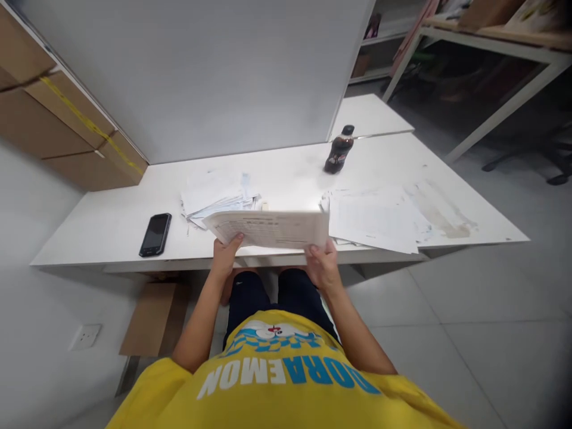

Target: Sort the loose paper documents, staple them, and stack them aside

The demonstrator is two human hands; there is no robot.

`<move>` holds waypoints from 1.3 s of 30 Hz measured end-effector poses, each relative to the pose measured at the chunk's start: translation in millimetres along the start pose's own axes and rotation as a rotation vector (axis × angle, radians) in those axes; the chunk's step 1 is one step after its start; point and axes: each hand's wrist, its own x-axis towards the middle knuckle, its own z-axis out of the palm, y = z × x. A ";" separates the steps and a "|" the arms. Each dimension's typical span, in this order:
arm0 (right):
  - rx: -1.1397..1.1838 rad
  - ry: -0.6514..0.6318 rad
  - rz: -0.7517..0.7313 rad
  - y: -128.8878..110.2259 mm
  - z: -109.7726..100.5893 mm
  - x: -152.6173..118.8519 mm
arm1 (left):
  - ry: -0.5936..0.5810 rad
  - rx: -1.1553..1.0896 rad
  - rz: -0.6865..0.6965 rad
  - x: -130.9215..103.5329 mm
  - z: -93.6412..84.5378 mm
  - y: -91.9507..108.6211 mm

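Observation:
A stack of printed paper sheets (272,229) is held up at the front edge of the white desk, tilted toward me. My left hand (226,251) grips its lower left corner, thumb on top of the print. At the lower right corner my right hand (322,262) pinches the sheets, thumb in front. The fingers behind the paper are hidden. Beyond it, to the left, lies a messy pile of papers (214,193). A second, wider pile of papers (373,217) is spread to the right. A small pale block (265,206) shows just behind the held sheets.
On the white desk (111,220) a black phone (155,235) lies at the left. A dark soda bottle (339,150) stands upright toward the back right. A grey partition (223,71) rises behind the desk. Cardboard boxes (75,113) are stacked at the far left; another box (154,319) is below.

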 end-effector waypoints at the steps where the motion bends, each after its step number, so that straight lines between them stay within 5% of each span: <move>1: -0.076 0.015 -0.071 -4.5 -6.2 8.9 | 0.033 0.035 0.026 8.5 -3.4 1.4; 4: -0.291 -0.037 -0.196 -8.1 -23.0 28.7 | 0.000 0.119 0.095 19.0 -7.9 -3.6; 7: -0.415 -0.100 -0.152 3.6 -33.5 35.9 | -0.079 0.126 0.136 11.7 -1.3 -17.6; 12: -0.375 0.055 -0.211 21.6 -38.4 39.7 | -0.065 0.111 0.117 4.6 12.6 -34.6; 16: -0.441 -0.030 -0.156 15.2 -41.2 38.3 | -0.098 0.170 0.130 0.9 14.2 -31.6; 20: -0.447 0.052 -0.187 0.2 -51.7 17.8 | -0.113 0.194 0.171 -24.7 8.1 -20.7; 24: -0.373 0.041 0.038 -0.7 -68.8 -5.9 | -0.141 0.151 0.051 -50.1 2.8 -21.1; 29: -0.370 0.064 0.279 13.0 -82.3 -16.7 | -0.128 0.376 -0.107 -45.6 0.6 -28.0; 39: -0.510 0.213 0.247 9.3 -75.5 6.3 | -0.177 0.850 0.161 -23.3 24.3 -19.0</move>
